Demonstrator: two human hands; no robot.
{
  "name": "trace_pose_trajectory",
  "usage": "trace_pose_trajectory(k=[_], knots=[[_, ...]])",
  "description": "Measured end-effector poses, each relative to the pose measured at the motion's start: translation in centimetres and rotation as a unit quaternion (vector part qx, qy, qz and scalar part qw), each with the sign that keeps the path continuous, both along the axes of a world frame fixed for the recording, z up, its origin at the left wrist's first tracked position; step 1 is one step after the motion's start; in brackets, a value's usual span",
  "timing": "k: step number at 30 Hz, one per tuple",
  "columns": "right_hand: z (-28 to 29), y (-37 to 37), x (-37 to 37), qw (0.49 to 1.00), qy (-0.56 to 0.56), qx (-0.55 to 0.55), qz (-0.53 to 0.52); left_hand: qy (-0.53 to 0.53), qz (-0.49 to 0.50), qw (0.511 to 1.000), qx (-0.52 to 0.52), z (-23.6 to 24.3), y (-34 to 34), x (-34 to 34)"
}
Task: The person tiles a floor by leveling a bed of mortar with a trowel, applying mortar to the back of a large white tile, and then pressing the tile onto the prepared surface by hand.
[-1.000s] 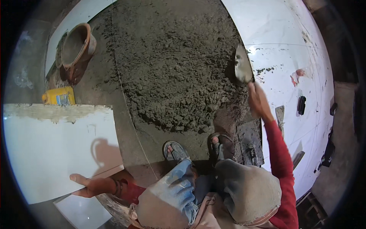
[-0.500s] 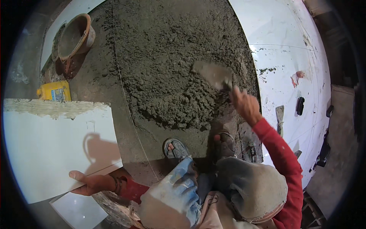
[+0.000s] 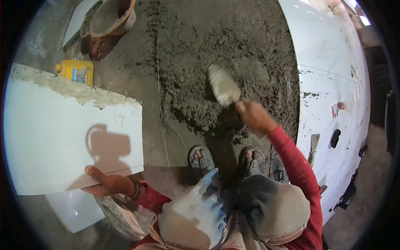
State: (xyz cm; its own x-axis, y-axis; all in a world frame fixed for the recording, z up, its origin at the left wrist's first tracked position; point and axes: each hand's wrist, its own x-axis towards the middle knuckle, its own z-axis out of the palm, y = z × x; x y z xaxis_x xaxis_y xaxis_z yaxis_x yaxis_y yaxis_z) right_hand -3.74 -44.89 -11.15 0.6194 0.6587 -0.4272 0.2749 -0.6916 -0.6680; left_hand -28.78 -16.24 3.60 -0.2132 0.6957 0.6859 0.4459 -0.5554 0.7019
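My right hand [image 3: 256, 118] is closed round the handle of a trowel [image 3: 223, 84], whose smeared blade lies over the bed of grey mortar [image 3: 196, 54] and points away to the left. Lumps of mortar heap up near the blade and toward my feet. At the left, my left hand [image 3: 107, 182] grips the near edge of a large white tile [image 3: 54, 133], thumb on top and fingers under it. Dried, streaky residue runs along the tile's far edge, and a shadow falls on its face.
A bucket [image 3: 129, 21] and a yellow jerrycan [image 3: 77, 71] stand at the far left. A string [image 3: 160, 104] runs along the mortar's left side. White slabs [image 3: 325, 83] at the right carry a scraper [image 3: 314, 146] and a black object [image 3: 335, 138]. Another white tile [image 3: 77, 210] lies low left.
The trowel has swung so its blade points more away from me, and the near mortar heap looks lower and more spread. My left hand still holds the tile. The whole view has shifted.
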Motion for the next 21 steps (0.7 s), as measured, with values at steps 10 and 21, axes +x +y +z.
trace_pose_trajectory(k=[10,21], knots=[[-1.3,-4.4,-2.8,0.877,-0.429,-0.108,0.189,-0.083,-0.033,0.996,0.02,-0.1,0.6,1.5],[-2.5,4.7,7.1,0.949,-0.302,-0.087,-0.031,-0.02,0.049,0.998,-0.041,-1.1,1.7,-1.3]])
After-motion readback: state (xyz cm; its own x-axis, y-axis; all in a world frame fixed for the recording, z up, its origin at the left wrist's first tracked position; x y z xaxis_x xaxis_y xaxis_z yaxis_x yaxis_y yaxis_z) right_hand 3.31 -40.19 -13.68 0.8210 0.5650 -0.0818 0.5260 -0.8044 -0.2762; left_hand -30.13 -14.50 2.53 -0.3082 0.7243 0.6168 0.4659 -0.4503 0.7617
